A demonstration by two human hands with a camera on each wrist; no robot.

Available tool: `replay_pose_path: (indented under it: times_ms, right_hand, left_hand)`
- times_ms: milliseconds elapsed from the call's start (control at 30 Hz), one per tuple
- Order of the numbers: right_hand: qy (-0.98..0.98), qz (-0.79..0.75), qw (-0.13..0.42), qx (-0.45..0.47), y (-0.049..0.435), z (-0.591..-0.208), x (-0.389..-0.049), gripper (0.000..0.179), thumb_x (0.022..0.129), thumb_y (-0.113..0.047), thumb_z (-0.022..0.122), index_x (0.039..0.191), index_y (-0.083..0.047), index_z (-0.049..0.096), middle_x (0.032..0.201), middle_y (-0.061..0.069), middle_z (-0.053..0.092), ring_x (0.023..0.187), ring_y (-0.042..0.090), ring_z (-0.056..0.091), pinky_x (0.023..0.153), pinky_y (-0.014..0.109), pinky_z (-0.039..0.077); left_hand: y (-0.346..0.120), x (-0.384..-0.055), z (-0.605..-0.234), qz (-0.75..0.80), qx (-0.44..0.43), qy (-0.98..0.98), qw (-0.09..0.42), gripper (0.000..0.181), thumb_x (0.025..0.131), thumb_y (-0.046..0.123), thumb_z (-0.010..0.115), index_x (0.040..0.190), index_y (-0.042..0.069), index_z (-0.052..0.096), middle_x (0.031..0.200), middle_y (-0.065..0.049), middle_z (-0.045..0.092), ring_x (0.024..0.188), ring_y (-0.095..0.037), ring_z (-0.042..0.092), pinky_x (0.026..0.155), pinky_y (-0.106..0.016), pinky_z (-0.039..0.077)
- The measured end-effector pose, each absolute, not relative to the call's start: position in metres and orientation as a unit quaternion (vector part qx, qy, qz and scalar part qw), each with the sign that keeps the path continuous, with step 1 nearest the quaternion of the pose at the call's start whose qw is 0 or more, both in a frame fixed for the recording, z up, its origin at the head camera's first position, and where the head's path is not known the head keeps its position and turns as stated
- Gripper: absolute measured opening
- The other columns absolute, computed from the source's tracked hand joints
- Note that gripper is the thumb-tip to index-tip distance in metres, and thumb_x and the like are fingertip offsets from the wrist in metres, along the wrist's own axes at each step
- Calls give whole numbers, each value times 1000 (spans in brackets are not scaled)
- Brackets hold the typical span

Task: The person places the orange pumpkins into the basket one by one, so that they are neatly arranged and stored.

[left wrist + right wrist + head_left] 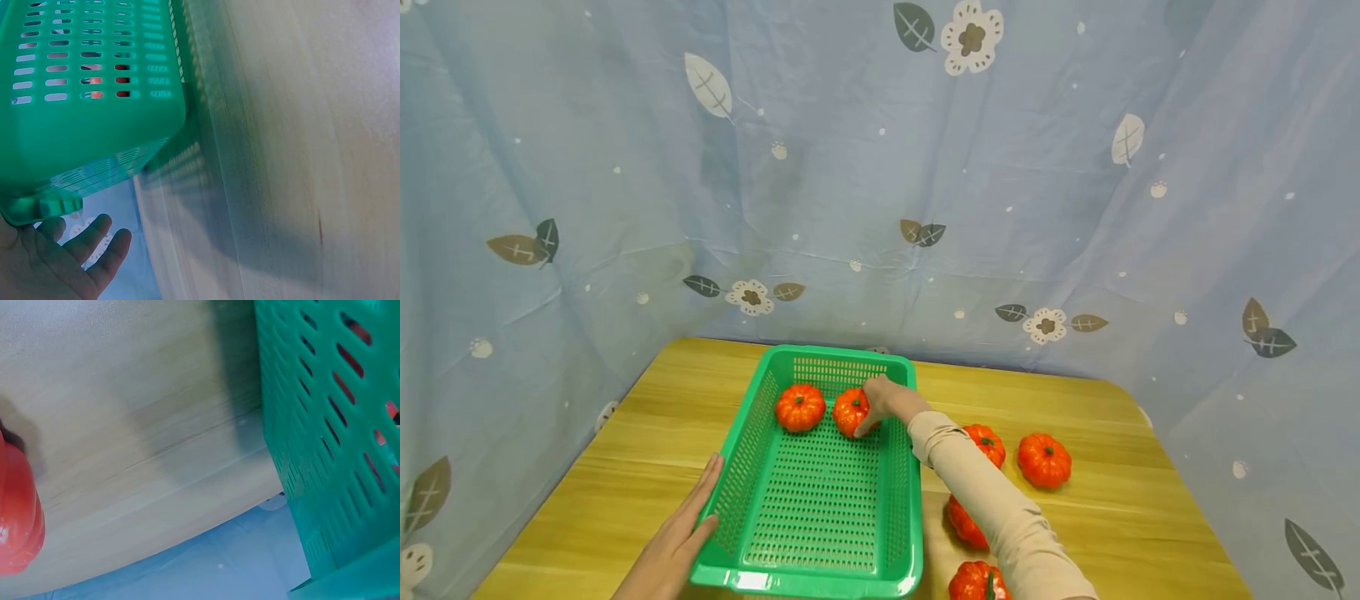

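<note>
A green plastic basket (820,581) with slotted walls stands on the table. Inside at its far end sits a small orange-red pumpkin (800,407), left of a second pumpkin (850,413). My right hand (891,398) reaches over the right rim and holds that second pumpkin, thumb and fingers around its right side. Against the basket's left rim rests my left hand (673,537). Its fingers look extended and loose beneath the rim in the left wrist view. The right hand is hidden from the right wrist view, where the basket wall (337,456) fills the right side.
Several more pumpkins lie right of the basket: one stands apart (1044,461), others are partly covered by the right sleeve (1000,508). The wooden table (1120,500) ends at a blue patterned curtain (850,167) behind and at both sides.
</note>
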State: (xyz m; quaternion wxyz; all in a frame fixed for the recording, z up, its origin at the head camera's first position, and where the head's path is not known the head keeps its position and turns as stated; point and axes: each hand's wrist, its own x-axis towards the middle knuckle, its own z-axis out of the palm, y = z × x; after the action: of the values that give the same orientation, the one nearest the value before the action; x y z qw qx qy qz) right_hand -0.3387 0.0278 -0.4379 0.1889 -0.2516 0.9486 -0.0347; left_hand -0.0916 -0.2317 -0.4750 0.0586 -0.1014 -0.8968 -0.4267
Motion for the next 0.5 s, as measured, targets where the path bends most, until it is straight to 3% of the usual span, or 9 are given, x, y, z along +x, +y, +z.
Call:
replay_pose_path:
  times_ms: [100, 133, 167, 200, 267, 300, 333, 433, 500]
  right_hand:
    - [951, -26, 192, -242, 29, -435, -335, 54, 68, -50, 83, 93, -10, 58, 88, 3, 54, 85, 15, 49, 68, 27, 44]
    - [951, -21, 192, -241, 30, -433, -334, 53, 67, -52, 83, 89, -11, 56, 85, 2, 52, 80, 14, 48, 65, 26, 43]
    - [952, -20, 190, -240, 30, -431, -333, 52, 67, -52, 83, 84, -11, 54, 79, 0, 49, 75, 13, 45, 62, 25, 41]
    - [952, -20, 187, -240, 30, -428, -332, 52, 67, -52, 83, 79, -12, 52, 74, -1, 45, 70, 12, 42, 59, 24, 39]
    - [951, -23, 180, -248, 32, -422, -331, 54, 67, -51, 83, 70, -12, 45, 66, -3, 36, 61, 10, 33, 54, 23, 34]
    - [950, -28, 176, -255, 33, -418, -330, 55, 69, -51, 82, 69, -12, 43, 65, -2, 34, 60, 10, 30, 54, 23, 32]
    - [949, -40, 169, -264, 35, -414, -329, 53, 70, -51, 82, 70, -9, 49, 66, -2, 41, 61, 9, 32, 55, 22, 35]
    - [936, -94, 156, -300, 46, -402, -327, 58, 75, -49, 78, 104, 0, 65, 96, 6, 65, 80, 11, 57, 73, 23, 49]
    - [920, -152, 158, -325, 57, -395, -325, 71, 80, -44, 76, 131, 1, 55, 129, 13, 59, 109, 20, 59, 91, 30, 49]
  left_hand:
    - [-231, -92, -476, -424, -101, -898, 54, 61, 104, 18, 41, 156, 16, 9, 158, -19, 11, 129, 21, -1, 109, -11, 7]
    - [-231, -92, -476, -423, -103, -899, 54, 61, 104, 18, 41, 156, 16, 9, 158, -20, 10, 128, 21, 0, 115, -24, 10]
    - [-232, -92, -476, -423, -101, -899, 51, 62, 104, 19, 41, 156, 17, 8, 158, -20, 10, 128, 21, -1, 110, -13, 8]
    - [-232, -92, -475, -425, -98, -899, 45, 62, 104, 19, 41, 156, 18, 7, 158, -20, 10, 128, 22, -1, 110, -13, 7]
    - [-232, -92, -475, -428, -93, -898, 38, 62, 104, 20, 41, 156, 19, 7, 158, -20, 8, 126, 23, -1, 116, -41, 11]
    - [-233, -92, -474, -430, -90, -898, 34, 62, 104, 21, 41, 156, 20, 7, 158, -19, 8, 126, 23, -1, 113, -55, 14]
    - [-233, -92, -474, -432, -88, -897, 30, 62, 104, 21, 41, 156, 20, 6, 159, -19, 7, 125, 23, -1, 106, -66, 16]
    - [-232, -92, -473, -438, -89, -894, 31, 62, 104, 19, 41, 156, 20, 7, 159, -18, 5, 125, 23, -1, 96, -76, 18]
    - [-231, -92, -473, -438, -92, -894, 34, 62, 104, 18, 41, 156, 20, 7, 159, -15, 4, 127, 22, -1, 100, -73, 15]
